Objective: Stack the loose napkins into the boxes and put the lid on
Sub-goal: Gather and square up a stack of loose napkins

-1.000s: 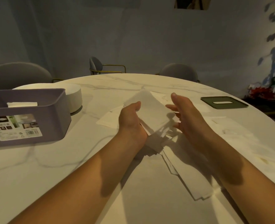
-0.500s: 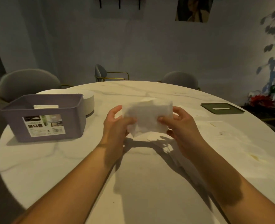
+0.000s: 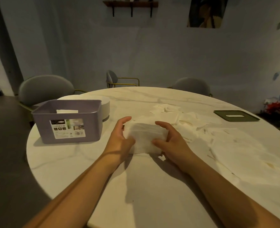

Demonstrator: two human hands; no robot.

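Purple box label text illegible.

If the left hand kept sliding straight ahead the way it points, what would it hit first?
Probably the loose napkins farther across the table, though depth is unclear; the left hand itself grips the napkin stack.

Round bench of marble-look stone, white with grey veins, smooth and faintly glossy. A stack of napkins and loose napkins are soft, matt, slightly crinkled paper. The purple box is smooth satin plastic with a glossy printed label. The dark green lid looks matt. The chairs have grey cloth backs and brass-toned metal frames.
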